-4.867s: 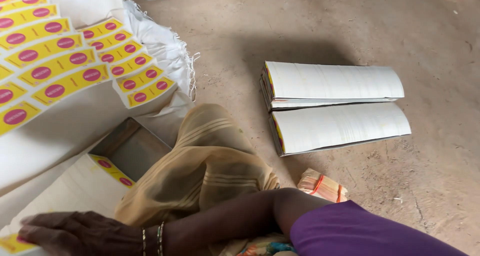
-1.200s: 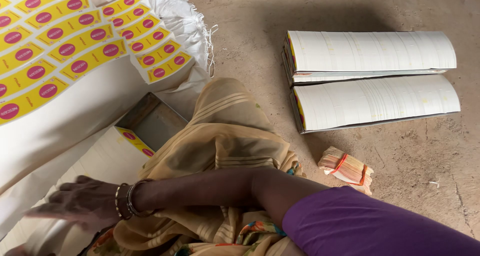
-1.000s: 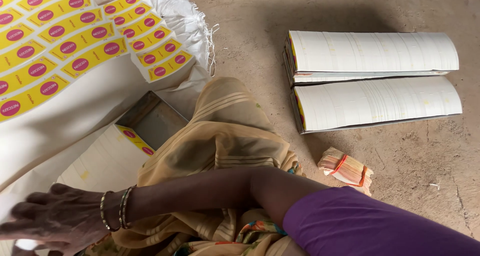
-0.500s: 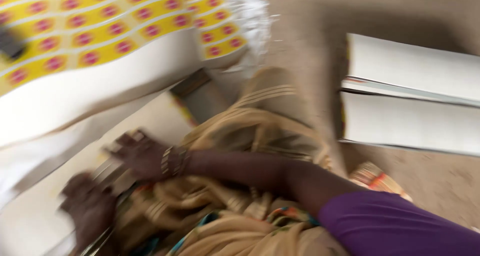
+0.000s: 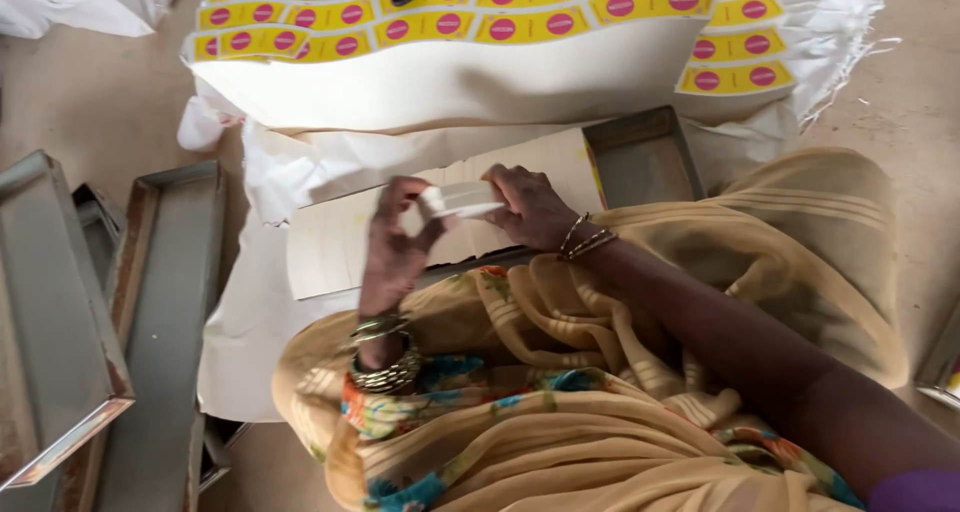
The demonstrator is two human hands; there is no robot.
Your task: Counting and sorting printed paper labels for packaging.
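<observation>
Two hands (image 5: 395, 247) (image 5: 530, 207) gripping white strip (image 5: 462, 200), empty metal tray (image 5: 640, 157)

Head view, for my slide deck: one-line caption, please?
Left hand and right hand hold a small white paper piece above a cream sheet.

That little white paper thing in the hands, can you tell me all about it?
The white paper piece is small, pale and flat, and looks like thin card or a folded slip. It lies roughly level, held up between both hands: the left hand pinches its left end and the right hand grips its right end. It hovers just above a long cream board in the person's lap. It is a little blurred, so any marks on it cannot be made out.
</observation>
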